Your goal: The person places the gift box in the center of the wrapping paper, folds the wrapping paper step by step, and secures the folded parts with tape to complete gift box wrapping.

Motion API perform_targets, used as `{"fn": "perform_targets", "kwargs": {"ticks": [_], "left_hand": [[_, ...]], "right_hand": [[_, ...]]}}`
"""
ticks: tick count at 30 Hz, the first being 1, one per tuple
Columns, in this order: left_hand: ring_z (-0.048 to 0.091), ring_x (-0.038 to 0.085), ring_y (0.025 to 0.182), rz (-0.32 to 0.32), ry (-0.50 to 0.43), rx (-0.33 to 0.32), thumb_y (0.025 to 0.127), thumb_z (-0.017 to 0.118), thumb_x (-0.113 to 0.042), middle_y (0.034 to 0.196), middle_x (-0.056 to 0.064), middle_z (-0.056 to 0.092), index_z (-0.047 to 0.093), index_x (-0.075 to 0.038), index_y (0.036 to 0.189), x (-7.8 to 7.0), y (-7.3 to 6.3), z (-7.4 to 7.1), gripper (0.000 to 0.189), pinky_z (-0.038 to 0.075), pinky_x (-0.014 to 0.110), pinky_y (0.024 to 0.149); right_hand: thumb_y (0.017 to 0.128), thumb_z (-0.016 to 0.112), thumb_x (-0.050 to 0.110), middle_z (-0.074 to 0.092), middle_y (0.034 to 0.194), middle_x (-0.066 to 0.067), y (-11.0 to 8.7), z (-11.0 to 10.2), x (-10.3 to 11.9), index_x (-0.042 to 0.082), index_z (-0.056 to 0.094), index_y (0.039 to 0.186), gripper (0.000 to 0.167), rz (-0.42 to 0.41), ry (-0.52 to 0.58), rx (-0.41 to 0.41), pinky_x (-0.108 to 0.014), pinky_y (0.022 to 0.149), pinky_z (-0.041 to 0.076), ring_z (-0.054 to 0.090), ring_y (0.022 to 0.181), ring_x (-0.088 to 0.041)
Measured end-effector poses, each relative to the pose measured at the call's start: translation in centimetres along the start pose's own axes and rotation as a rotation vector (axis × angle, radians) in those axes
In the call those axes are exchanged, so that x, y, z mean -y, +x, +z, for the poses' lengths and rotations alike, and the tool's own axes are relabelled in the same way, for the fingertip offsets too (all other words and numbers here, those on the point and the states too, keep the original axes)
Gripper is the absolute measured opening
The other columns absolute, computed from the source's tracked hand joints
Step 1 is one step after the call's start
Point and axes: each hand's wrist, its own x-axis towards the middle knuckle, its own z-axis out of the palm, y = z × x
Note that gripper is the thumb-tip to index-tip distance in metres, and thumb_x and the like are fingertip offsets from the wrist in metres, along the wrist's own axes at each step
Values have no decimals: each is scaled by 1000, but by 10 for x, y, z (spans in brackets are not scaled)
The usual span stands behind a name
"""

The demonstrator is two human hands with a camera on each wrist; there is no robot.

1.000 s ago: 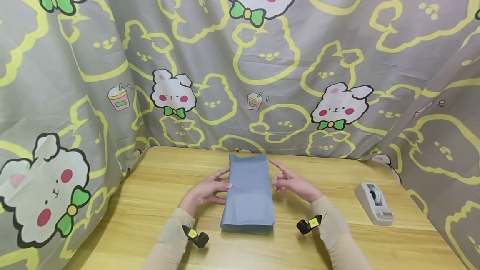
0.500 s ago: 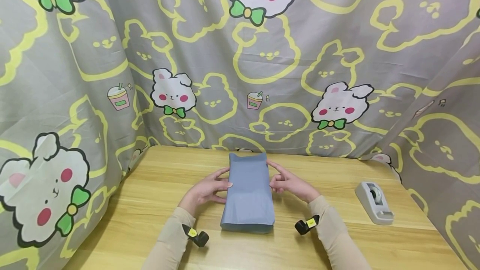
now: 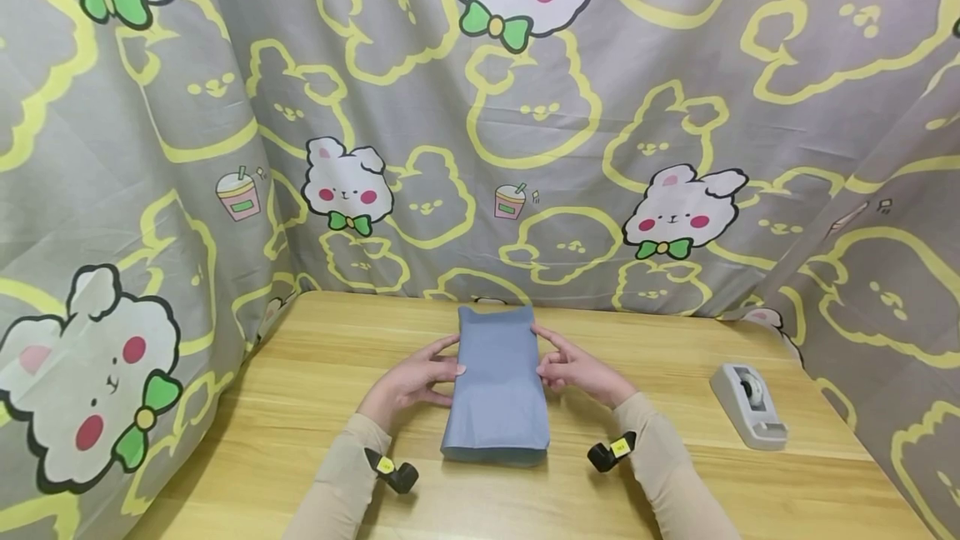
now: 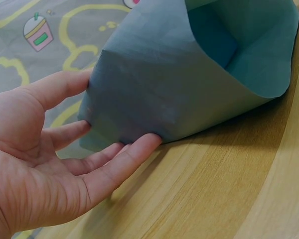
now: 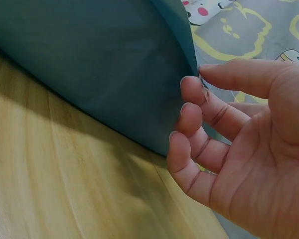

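Observation:
A blue-grey paper sleeve (image 3: 498, 382) lies lengthwise on the table, its near end gaping. Inside the paper's mouth, a darker blue thing (image 4: 214, 37) shows partly in the left wrist view. My left hand (image 3: 408, 380) touches the sleeve's left side with spread, fairly straight fingers, the thumb at the upper edge. On the opposite side, my right hand (image 3: 577, 369) has its index finger straight toward the far right corner. Its other fingers (image 5: 189, 119) are loosely bent, tips against the paper's side, with the thumb at the fold's edge.
A grey tape dispenser (image 3: 750, 407) with a roll in it stands to the right on the wooden table (image 3: 300, 440). A grey curtain (image 3: 420, 107) with cartoon rabbits hangs behind the table and along both sides.
My right hand has moved slightly left, from beside the sleeve to touching its right side. The left hand and the sleeve have stayed in place.

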Motion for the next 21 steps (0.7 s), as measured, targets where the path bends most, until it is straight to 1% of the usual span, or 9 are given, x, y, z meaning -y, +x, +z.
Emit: {"fn": "perform_targets", "kwargs": {"ticks": [5, 10, 17, 21], "left_hand": [[50, 31, 120, -2, 2, -5, 91, 66, -15, 155, 26, 26, 21, -20, 156, 1, 0, 0, 79, 56, 50, 82], [49, 32, 122, -4, 2, -3, 92, 65, -15, 155, 25, 26, 21, -21, 156, 2, 1, -1, 78, 56, 50, 82], [48, 33, 125, -5, 6, 7, 92, 65, -16, 157, 24, 24, 20, -22, 156, 2, 1, -2, 78, 56, 51, 83], [48, 32, 125, -4, 8, 9, 93, 65, -16, 157, 23, 24, 20, -22, 156, 2, 1, -2, 78, 56, 51, 83]], "right_hand": [[97, 58, 14, 58, 80, 2, 1, 0, -3, 23, 7, 157, 80, 12, 2, -9, -24, 65, 47, 51, 66, -11], [96, 59, 16, 57, 79, 0, 1, -1, -3, 23, 7, 157, 81, 8, -1, -6, -25, 65, 46, 50, 65, -12], [95, 61, 15, 57, 80, 1, 2, 0, -4, 23, 10, 157, 81, 2, 31, -8, -26, 66, 46, 49, 65, -11], [94, 62, 15, 57, 79, 0, 2, 1, -4, 23, 10, 157, 82, 6, 23, -15, -26, 66, 46, 50, 65, -12]]}}
